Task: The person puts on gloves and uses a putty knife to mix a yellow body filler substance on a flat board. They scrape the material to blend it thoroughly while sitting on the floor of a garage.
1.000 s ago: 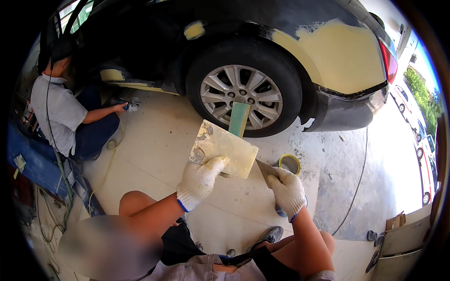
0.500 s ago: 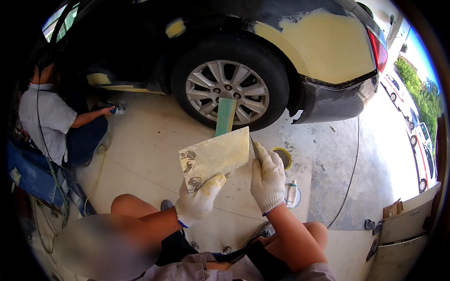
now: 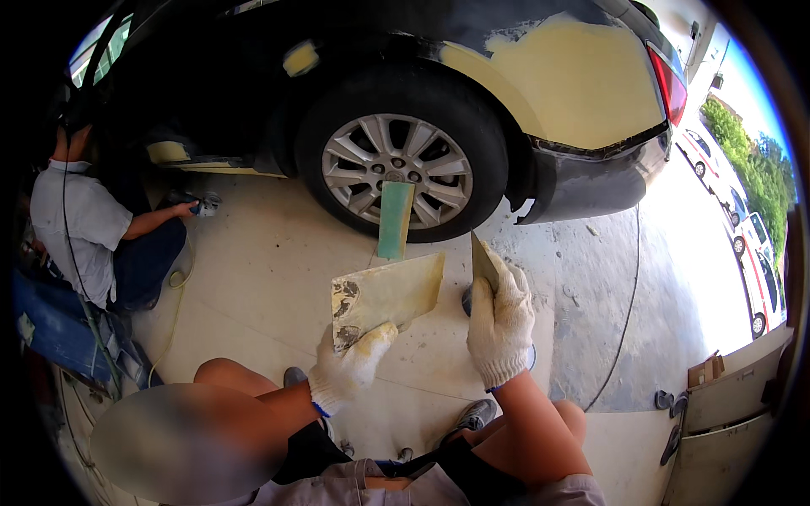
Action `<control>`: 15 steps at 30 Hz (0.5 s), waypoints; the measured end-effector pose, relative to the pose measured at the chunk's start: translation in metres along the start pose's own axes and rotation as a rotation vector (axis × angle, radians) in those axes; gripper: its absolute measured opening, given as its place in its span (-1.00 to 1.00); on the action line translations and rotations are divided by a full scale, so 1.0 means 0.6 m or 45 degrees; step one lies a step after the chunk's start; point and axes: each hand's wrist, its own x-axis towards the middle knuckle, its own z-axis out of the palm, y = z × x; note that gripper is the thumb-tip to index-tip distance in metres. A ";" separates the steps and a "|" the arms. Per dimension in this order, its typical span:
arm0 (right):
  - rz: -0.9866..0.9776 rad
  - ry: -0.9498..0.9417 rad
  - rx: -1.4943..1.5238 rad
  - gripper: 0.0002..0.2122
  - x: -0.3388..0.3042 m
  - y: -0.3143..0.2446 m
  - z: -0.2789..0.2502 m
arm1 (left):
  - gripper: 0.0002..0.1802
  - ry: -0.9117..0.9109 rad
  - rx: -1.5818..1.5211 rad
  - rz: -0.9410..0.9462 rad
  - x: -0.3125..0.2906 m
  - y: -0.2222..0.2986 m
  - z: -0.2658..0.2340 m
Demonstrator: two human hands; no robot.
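Observation:
My left hand (image 3: 352, 364), in a white knit glove, is closed on the near edge of a flat putty board (image 3: 390, 295). The board is smeared pale yellow, with dark worn patches at its left end. To its right, my gloved right hand (image 3: 500, 325) pinches a thin triangular putty spreader (image 3: 484, 266), whose blade points up and away. A gap separates spreader and board. Beyond both hands is the car's wheel (image 3: 396, 173), with a long green-faced block (image 3: 395, 219) standing against it. Yellow filler (image 3: 582, 84) covers the rear panel of the dark car.
At the left a co-worker (image 3: 84, 219) crouches by the car, one hand on a sanding tool (image 3: 202, 205). A pale hose (image 3: 175, 312) and a dark cable (image 3: 629, 312) lie on the floor. Cabinets (image 3: 730, 388) stand at the right, slippers (image 3: 671, 402) beside them.
My right hand has moved right with the spreader, away from the board's edge, and now covers the can and bottle seen before. The board has dropped slightly and turned a little.

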 end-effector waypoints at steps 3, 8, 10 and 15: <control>-0.528 -0.068 -0.026 -0.57 -0.046 -0.078 -0.006 | -0.56 -0.120 0.230 -0.065 0.000 -0.017 -0.007; 0.396 -0.315 -0.128 -0.67 0.004 0.031 0.013 | -0.60 0.032 0.126 -0.010 0.011 -0.007 -0.013; -0.045 -0.031 -0.115 -0.65 -0.004 -0.001 -0.008 | -0.57 -0.019 0.288 0.236 0.025 0.021 -0.012; -0.409 -0.206 -0.170 -0.64 -0.055 -0.031 -0.015 | -0.59 -0.205 0.396 0.489 0.036 0.033 -0.019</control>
